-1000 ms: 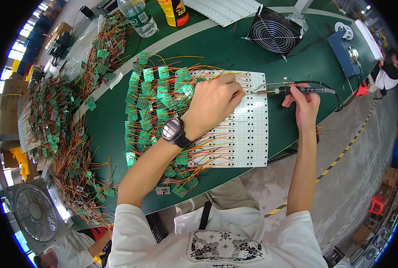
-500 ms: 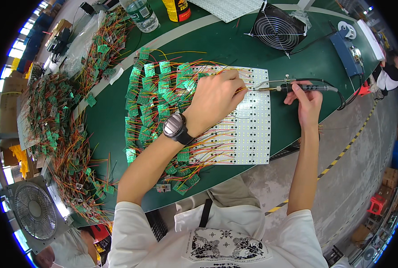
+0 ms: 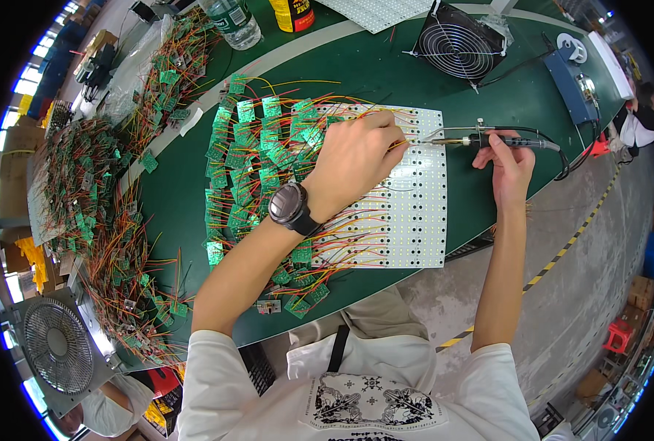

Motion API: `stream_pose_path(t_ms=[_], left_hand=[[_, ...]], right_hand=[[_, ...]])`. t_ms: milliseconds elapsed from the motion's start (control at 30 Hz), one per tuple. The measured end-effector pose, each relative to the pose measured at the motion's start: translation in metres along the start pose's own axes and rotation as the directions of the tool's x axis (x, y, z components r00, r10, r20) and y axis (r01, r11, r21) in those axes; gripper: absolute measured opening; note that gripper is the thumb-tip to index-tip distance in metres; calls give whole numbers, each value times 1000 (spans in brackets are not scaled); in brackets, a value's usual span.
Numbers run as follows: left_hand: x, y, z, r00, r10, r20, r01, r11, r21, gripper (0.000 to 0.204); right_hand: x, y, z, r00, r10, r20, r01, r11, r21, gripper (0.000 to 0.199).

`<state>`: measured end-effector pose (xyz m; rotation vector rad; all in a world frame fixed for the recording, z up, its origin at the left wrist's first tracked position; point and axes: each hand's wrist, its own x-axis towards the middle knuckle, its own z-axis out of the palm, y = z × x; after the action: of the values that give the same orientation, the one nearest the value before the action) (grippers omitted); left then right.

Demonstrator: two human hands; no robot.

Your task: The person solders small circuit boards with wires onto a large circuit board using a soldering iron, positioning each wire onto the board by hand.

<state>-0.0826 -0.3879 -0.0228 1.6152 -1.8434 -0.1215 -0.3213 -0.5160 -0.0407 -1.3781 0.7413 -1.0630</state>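
A white LED panel (image 3: 431, 228) with rows of small pads lies on the green bench. My left hand (image 3: 360, 158), wearing a black watch (image 3: 289, 203), rests over its upper part, thumb and fingertips pinched on a thin wire whose end is mostly hidden. In my right hand (image 3: 507, 162) is a soldering iron (image 3: 500, 140) with a thin metal feed tube (image 3: 452, 131) above it. The iron's tip points left at the panel, close beside my left fingertips. Small green circuit boards (image 3: 242, 165) with red and yellow wires lie in rows along the panel's left side.
Heaps of wired circuit boards (image 3: 84, 176) cover the left side. At the back stand a water bottle (image 3: 231, 22), a yellow-black can (image 3: 292, 13) and a black fan (image 3: 459, 48). A blue soldering station (image 3: 569, 84) with a solder spool (image 3: 571, 49) sits at right.
My right hand and the iron have shifted slightly right and up. My left hand stays nearly in place, still pinched over the panel.
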Motion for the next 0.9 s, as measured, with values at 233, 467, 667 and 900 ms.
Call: stream_pose_path(t_ms=[233, 467, 667, 900], left_hand=[[1, 0, 0, 1000, 1, -5, -1, 1000, -3, 17], [8, 6, -24, 997, 21, 69, -17, 998, -60, 23], [22, 37, -104, 990, 50, -130, -79, 970, -229, 24], [-37, 92, -150, 980, 63, -187, -76, 995, -62, 11]], right_hand=[[2, 3, -2, 1000, -2, -18, 2, 1000, 15, 20], [3, 0, -3, 998, 13, -55, -9, 997, 80, 19], [4, 2, -1, 999, 15, -42, -9, 990, 138, 19], [3, 0, -7, 994, 30, -107, -12, 985, 171, 18]])
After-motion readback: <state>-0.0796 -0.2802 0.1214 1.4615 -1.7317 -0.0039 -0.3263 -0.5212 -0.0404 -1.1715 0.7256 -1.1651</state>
